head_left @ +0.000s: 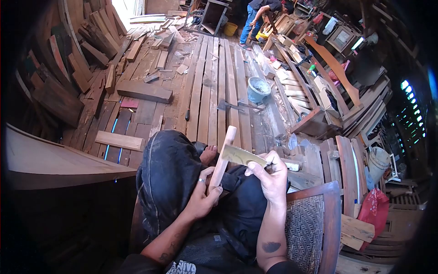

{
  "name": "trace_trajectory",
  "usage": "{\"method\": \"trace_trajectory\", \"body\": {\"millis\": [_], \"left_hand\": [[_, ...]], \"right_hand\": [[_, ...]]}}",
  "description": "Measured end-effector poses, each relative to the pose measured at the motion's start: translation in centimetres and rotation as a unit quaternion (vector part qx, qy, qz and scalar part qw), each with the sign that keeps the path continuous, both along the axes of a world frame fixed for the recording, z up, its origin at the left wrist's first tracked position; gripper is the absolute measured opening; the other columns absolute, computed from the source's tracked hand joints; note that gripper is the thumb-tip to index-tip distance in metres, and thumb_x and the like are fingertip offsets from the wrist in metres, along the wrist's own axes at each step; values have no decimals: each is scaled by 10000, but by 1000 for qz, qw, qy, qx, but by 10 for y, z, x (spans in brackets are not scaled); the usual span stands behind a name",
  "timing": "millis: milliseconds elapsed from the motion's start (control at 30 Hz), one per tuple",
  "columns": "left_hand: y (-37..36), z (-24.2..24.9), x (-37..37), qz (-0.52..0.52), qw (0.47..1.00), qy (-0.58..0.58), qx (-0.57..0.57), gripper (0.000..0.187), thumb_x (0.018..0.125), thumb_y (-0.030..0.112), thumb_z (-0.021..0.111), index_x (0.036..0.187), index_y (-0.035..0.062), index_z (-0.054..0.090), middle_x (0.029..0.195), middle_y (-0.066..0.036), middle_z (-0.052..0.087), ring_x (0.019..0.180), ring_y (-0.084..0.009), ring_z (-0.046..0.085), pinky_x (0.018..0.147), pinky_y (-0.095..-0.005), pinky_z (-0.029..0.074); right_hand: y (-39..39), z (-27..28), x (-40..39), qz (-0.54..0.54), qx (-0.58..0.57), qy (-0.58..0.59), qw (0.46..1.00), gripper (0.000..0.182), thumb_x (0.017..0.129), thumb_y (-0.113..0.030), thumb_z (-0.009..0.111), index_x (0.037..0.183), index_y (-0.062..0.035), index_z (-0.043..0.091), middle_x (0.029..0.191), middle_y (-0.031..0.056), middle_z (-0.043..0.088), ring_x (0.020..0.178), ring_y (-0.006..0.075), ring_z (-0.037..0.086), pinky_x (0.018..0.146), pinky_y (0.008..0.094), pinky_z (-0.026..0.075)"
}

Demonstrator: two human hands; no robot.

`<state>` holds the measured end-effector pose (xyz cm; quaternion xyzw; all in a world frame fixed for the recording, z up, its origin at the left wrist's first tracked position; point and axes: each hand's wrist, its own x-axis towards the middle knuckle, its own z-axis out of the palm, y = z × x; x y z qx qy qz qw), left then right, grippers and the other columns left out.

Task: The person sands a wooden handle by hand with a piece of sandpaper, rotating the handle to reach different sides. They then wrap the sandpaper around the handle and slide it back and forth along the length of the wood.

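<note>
My left hand [205, 197] is closed round the lower part of a rounded wooden stick [224, 154], which slants up and away over my lap. Between the thumb and fingers of my right hand [271, 176] is a flat yellowish strip [242, 156] that looks like sandpaper. The strip's far end overlaps the stick above my left hand. Under both hands are my legs in dark trousers [166, 169], and a bare foot [209, 154] shows beyond them.
I sit on a chair with a woven panel [306, 228]. Ahead on the plank floor [200, 91] are a bucket [258, 89], a hammer-like tool [228, 105] and a thick beam [145, 92]. Boards lean at both sides. Another person [261, 19] bends over at the back.
</note>
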<state>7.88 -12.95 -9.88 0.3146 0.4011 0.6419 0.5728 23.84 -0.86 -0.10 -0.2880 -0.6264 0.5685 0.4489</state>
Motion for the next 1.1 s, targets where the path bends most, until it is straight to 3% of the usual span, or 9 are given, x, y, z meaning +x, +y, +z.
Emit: {"method": "trace_trajectory", "body": {"millis": [100, 200, 333, 467, 567, 733, 967, 1067, 1100], "left_hand": [[-1, 3, 0, -15, 1000, 2, -10, 580, 1018, 84, 582, 1535, 88, 317, 956, -25, 545, 642, -64, 494, 569, -240, 432], [0, -5, 0, -18, 1000, 21, 1, 583, 1025, 105, 588, 1547, 82, 329, 972, -20, 550, 649, -62, 496, 575, -238, 432], [0, -5, 1, -5, 999, 53, -4, 576, 1044, 146, 594, 1570, 77, 369, 957, 2, 558, 657, -57, 488, 585, -233, 429], [1, -4, 3, -6, 998, 42, -43, 625, 1065, 172, 590, 1628, 84, 332, 887, 27, 554, 656, -53, 475, 586, -232, 421], [0, 1, 3, -14, 998, 52, -46, 666, 1073, 178, 585, 1657, 80, 279, 855, 39, 549, 650, -49, 469, 584, -229, 413], [-1, 8, 0, -36, 997, 65, -21, 652, 1068, 181, 598, 1640, 62, 310, 867, 56, 550, 641, -32, 443, 573, -219, 385], [4, -15, 4, 14, 979, 177, 97, 597, 1058, 197, 616, 1596, 44, 407, 912, 59, 592, 673, -25, 475, 593, -203, 390], [0, -7, 1, -14, 989, 138, 54, 630, 1057, 181, 609, 1608, -1, 366, 1269, -49, 581, 1095, -104, 499, 946, -265, 381], [0, -8, 1, -13, 989, 137, 53, 630, 1057, 181, 609, 1608, -1, 366, 1269, -49, 581, 1095, -104, 499, 946, -265, 381]], "right_hand": [[-2, -6, 1, 17, -25, -18, 999, 189, 953, 26, 737, 1076, -13, 598, 969, 115, 715, 786, 123, 690, 723, 277, 571], [-12, -19, -6, 31, -55, -63, 996, 377, 955, 15, 743, 1316, 4, 634, 969, 55, 717, 834, 91, 667, 730, 258, 564], [-19, -38, -11, 57, -66, -125, 988, 128, 981, -14, 715, 1073, 9, 629, 922, 46, 708, 828, 81, 672, 732, 250, 558], [-16, -46, -9, 55, -45, -150, 986, 92, 1055, -64, 603, 1123, -4, 592, 865, 49, 686, 736, 81, 630, 662, 244, 517], [-14, -42, -13, 1, -30, -136, 990, 108, 1070, -102, 590, 1118, -6, 597, 849, 38, 675, 707, 75, 598, 646, 243, 494], [-27, -47, -17, 25, -2, -200, 979, 282, 1042, -200, 683, 836, -9, 659, 736, -20, 623, 701, 45, 529, 645, 248, 447], [-21, -45, -18, -67, -31, -159, 985, 347, 1031, -265, 715, 793, -16, 672, 676, -20, 609, 631, 31, 518, 567, 235, 397], [-18, -45, -21, -72, -20, -158, 985, 340, 998, -281, 761, 792, -23, 682, 654, -15, 602, 624, 33, 495, 547, 256, 403], [-20, -47, -22, -66, -13, -164, 984, 321, 997, -284, 761, 814, -27, 701, 653, -9, 606, 624, 36, 501, 547, 265, 411]]}}
